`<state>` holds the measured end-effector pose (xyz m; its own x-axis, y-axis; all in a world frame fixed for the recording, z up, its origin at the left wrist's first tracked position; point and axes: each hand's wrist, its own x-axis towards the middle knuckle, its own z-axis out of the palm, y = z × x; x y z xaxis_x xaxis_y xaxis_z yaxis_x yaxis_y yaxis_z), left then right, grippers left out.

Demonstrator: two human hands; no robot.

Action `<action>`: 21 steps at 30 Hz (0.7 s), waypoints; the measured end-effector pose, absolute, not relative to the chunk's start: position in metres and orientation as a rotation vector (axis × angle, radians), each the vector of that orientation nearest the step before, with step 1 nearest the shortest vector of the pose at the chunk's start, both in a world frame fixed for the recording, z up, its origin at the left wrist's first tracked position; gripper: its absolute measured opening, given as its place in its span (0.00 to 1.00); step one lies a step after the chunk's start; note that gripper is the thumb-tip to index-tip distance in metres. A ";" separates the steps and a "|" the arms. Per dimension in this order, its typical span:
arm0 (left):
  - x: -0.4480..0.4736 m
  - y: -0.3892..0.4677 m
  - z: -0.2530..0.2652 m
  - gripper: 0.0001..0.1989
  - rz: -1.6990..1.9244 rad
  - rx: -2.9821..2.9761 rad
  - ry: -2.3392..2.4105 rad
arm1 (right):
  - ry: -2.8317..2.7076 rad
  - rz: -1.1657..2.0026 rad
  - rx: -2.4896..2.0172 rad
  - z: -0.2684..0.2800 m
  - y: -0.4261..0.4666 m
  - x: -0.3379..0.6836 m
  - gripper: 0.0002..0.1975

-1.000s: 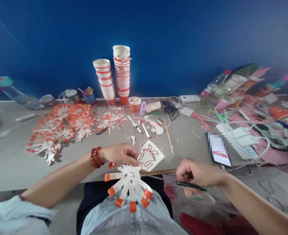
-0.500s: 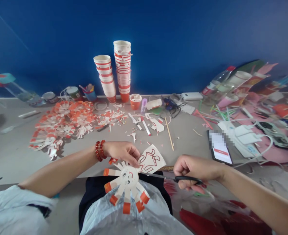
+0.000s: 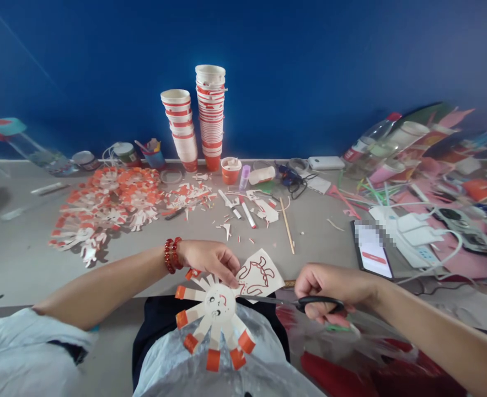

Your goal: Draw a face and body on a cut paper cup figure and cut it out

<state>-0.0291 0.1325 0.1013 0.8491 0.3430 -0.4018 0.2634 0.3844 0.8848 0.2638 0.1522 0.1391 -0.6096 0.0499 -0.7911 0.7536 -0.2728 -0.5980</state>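
My left hand [image 3: 214, 263] pinches the upper right edge of a paper-cup cutout [image 3: 219, 304], a white disc with a drawn smiling face and strips ending in orange tips. A white paper piece [image 3: 261, 275] with dark red line drawings sticks out to the right of my left fingers, seemingly held in the same pinch. In my right hand [image 3: 330, 289] is a pair of scissors [image 3: 315, 302] with black handles. Its blades point left, their tips at the disc's right edge just below the paper piece. How far the blades are apart is hard to see.
Orange-tipped cutouts [image 3: 114, 198] lie heaped at the left. Behind stand two tall stacks of paper cups [image 3: 211, 121]. Markers [image 3: 248, 214] and a wooden stick [image 3: 287, 226] lie mid-table. At the right are a phone [image 3: 373, 251], a power strip [image 3: 406, 242] and plastic bottles.
The view has shifted slightly. The drawn paper piece sits a little lower and to the right, and the cutout has tilted slightly. Both hands keep their grips.
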 end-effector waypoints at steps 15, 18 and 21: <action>-0.030 0.133 0.105 0.14 0.004 1.250 0.546 | 1.489 -1.982 0.972 0.129 0.156 0.261 0.18; -0.029 0.133 0.106 0.15 -0.006 1.232 0.538 | 1.498 -1.975 0.962 0.130 0.157 0.260 0.18; -0.027 0.134 0.106 0.16 -0.042 1.202 0.513 | 1.518 -1.946 0.947 0.133 0.158 0.258 0.17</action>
